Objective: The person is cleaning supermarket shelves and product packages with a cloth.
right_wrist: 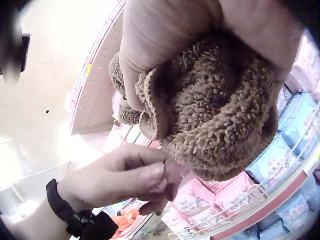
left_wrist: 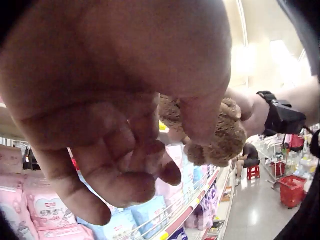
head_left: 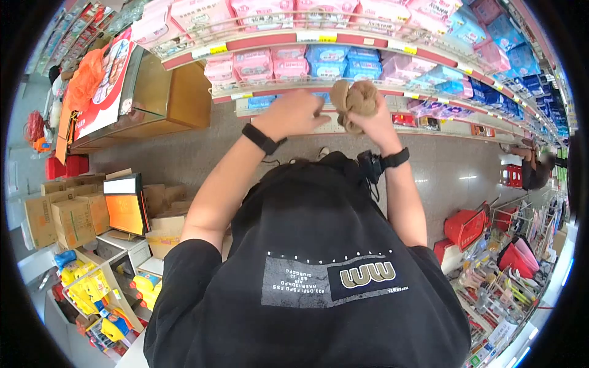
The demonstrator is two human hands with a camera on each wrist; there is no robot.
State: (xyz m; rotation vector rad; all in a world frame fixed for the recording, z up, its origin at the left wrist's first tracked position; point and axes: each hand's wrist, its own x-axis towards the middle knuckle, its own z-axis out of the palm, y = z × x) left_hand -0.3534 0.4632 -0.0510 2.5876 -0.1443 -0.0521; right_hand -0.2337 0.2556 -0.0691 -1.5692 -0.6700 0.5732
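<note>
My right hand (head_left: pixel 375 126) grips a bundled brown fuzzy cloth (head_left: pixel 363 99) in front of the shelves. In the right wrist view the cloth (right_wrist: pixel 220 115) shows a thick looped pile, rolled into a rounded lump with a folded edge, and a smaller part sticks out past the fingers. My left hand (head_left: pixel 293 115) is to the left of the bundle, fingers loosely bent and holding nothing. From the left wrist, the palm of the left hand (left_wrist: pixel 115 95) fills much of the view and partly covers the cloth (left_wrist: pixel 227 140).
Shelves ahead carry pink packs (head_left: pixel 261 13) and blue packs (head_left: pixel 328 55) behind wire rails. A glass counter (head_left: pixel 165 92) stands at left, above cardboard boxes (head_left: pixel 73 221). To the right are a red basket (head_left: pixel 464 227) and a seated person (head_left: pixel 540 172).
</note>
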